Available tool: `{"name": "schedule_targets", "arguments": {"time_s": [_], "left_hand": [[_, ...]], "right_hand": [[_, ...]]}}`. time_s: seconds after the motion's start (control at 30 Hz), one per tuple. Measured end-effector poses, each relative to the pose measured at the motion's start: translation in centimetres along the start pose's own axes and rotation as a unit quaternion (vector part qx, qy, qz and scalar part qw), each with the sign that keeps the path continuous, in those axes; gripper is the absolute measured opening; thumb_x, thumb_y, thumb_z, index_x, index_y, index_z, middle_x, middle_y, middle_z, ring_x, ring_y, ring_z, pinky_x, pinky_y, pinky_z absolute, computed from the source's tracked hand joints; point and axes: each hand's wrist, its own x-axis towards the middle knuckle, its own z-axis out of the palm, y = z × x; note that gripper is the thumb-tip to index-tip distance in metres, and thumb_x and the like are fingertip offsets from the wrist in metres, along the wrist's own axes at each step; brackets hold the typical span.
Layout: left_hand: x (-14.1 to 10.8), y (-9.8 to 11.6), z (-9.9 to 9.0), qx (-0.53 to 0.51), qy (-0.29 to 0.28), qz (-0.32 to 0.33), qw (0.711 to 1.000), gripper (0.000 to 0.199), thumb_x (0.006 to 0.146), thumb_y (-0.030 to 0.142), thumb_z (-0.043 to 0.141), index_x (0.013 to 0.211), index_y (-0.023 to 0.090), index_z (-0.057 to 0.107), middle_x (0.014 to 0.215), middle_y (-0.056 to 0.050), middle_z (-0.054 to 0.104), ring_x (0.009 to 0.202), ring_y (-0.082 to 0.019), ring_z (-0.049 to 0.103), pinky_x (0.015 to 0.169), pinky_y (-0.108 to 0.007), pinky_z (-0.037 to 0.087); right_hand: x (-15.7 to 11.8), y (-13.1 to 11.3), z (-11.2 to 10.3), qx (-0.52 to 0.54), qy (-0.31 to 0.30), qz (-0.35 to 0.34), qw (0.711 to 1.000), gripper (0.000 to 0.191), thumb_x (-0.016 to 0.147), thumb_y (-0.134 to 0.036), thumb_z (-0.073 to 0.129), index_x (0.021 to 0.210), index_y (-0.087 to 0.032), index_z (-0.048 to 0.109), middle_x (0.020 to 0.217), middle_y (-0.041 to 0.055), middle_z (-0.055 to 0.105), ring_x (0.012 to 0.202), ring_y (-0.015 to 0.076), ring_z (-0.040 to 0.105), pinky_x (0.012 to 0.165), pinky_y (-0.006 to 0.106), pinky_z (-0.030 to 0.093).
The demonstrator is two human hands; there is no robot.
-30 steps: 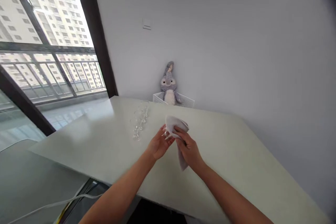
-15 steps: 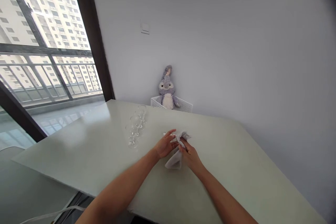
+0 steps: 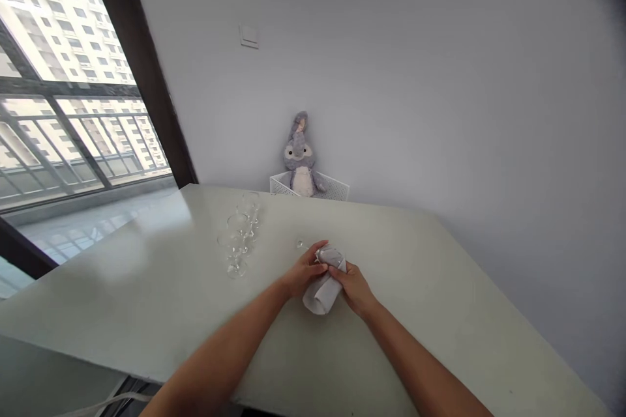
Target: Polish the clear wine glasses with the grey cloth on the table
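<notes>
Over the middle of the table, my left hand [image 3: 304, 272] grips a clear stemmed glass, partly hidden by fingers and cloth. Its small clear end [image 3: 300, 244] shows beyond the left fingers. A white cloth [image 3: 323, 293] is bunched around the glass and hangs down toward me. My right hand [image 3: 355, 285] is closed on the cloth, its thumb pressed against the front, close to the left thumb. Left of my hands, several clear stemmed glasses [image 3: 236, 244] stand in a row on the table.
The pale table [image 3: 415, 313] reaches back to the wall. A white perforated basket [image 3: 337, 189] holding a grey plush toy [image 3: 302, 166] stands beyond its far edge. At the left is a dark-framed window [image 3: 141, 65]. A pale cable [image 3: 117, 397] lies below the near edge.
Both hands have turned the cloth and glass; the cloth is now gathered into a thicker roll with its opening toward me. The whole view has shifted slightly.
</notes>
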Motion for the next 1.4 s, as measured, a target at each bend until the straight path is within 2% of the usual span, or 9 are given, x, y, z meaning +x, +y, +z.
{"name": "schedule_targets", "arguments": {"time_s": [0.17,0.27,0.43,0.53,0.7,0.83,1.0,1.23,1.4], "left_hand": [[-0.2,0.6,-0.1,0.077,-0.008,0.025,0.997,0.057,0.067,0.028,0.068,0.12,0.021,0.047,0.093,-0.006,0.057,0.081,-0.016,0.054,0.075,-0.031,0.042],[-0.2,0.6,-0.2,0.105,0.02,0.021,0.994,0.051,0.07,0.036,0.063,0.117,0.021,0.05,0.09,-0.005,0.056,0.078,-0.015,0.054,0.07,-0.029,0.044],[-0.3,0.7,-0.4,0.175,0.034,-0.004,0.984,0.048,0.076,0.051,0.049,0.11,0.017,0.056,0.077,-0.004,0.057,0.064,-0.012,0.052,0.061,-0.027,0.044],[-0.6,1.2,-0.3,0.213,0.04,0.007,0.976,0.049,0.076,0.051,0.049,0.11,0.018,0.057,0.084,-0.005,0.058,0.074,-0.015,0.052,0.066,-0.027,0.043],[-1.2,1.9,0.3,0.146,-0.042,0.011,0.988,0.062,0.065,0.034,0.069,0.122,0.025,0.047,0.101,-0.005,0.055,0.089,-0.016,0.051,0.082,-0.03,0.039],[-1.1,1.8,0.5,0.126,-0.025,0.023,0.991,0.054,0.068,0.038,0.065,0.117,0.021,0.05,0.092,-0.005,0.055,0.08,-0.015,0.053,0.076,-0.031,0.042],[-0.8,1.5,0.2,0.195,0.01,0.02,0.981,0.048,0.078,0.051,0.045,0.112,0.018,0.054,0.081,-0.004,0.055,0.071,-0.014,0.051,0.067,-0.029,0.043],[-1.1,1.9,0.1,0.162,-0.047,0.03,0.985,0.058,0.069,0.033,0.066,0.123,0.024,0.045,0.101,-0.006,0.056,0.09,-0.018,0.051,0.081,-0.031,0.04],[-0.7,1.4,0.1,0.154,0.003,0.018,0.988,0.045,0.075,0.043,0.056,0.113,0.019,0.053,0.082,-0.005,0.057,0.071,-0.014,0.054,0.067,-0.03,0.044]], "right_hand": [[-0.7,-0.7,0.4,0.069,-0.015,0.011,0.997,0.034,0.066,-0.039,0.066,0.093,-0.019,0.062,0.08,0.0032,0.064,0.066,0.0157,0.056,0.063,0.028,0.042],[-1.4,-0.5,0.6,-0.116,-0.01,-0.054,0.992,0.035,0.07,-0.04,0.06,0.098,-0.018,0.06,0.083,0.0041,0.064,0.071,0.0182,0.056,0.066,0.03,0.041],[-1.7,0.2,0.2,-0.415,0.0,-0.142,0.899,0.019,0.071,-0.039,0.056,0.071,-0.021,0.063,0.07,0.0045,0.062,0.068,0.0205,0.055,0.065,0.03,0.039],[-1.5,-0.1,0.1,-0.348,0.001,-0.111,0.931,0.021,0.07,-0.041,0.057,0.069,-0.02,0.062,0.065,0.0031,0.06,0.063,0.0197,0.054,0.061,0.03,0.04],[-1.7,-1.0,0.7,-0.035,0.019,-0.013,0.999,0.036,0.068,-0.046,0.058,0.087,-0.016,0.061,0.071,0.0049,0.062,0.061,0.0174,0.054,0.058,0.029,0.042],[-2.0,-0.3,0.7,-0.17,0.014,-0.058,0.984,0.034,0.068,-0.042,0.058,0.092,-0.018,0.061,0.077,0.0044,0.063,0.066,0.0185,0.054,0.06,0.03,0.042],[-1.9,0.0,0.4,-0.393,0.03,-0.149,0.907,0.019,0.065,-0.038,0.061,0.071,-0.02,0.064,0.07,0.0039,0.062,0.067,0.0203,0.054,0.066,0.032,0.04],[-1.8,-1.3,1.3,-0.027,0.032,-0.017,0.999,0.035,0.067,-0.043,0.06,0.089,-0.017,0.062,0.07,0.0026,0.061,0.059,0.0154,0.053,0.058,0.028,0.041],[-2.2,-0.4,1.3,-0.243,0.024,-0.091,0.965,0.03,0.068,-0.039,0.059,0.088,-0.017,0.063,0.072,0.0035,0.062,0.064,0.0185,0.053,0.06,0.029,0.039]]}}
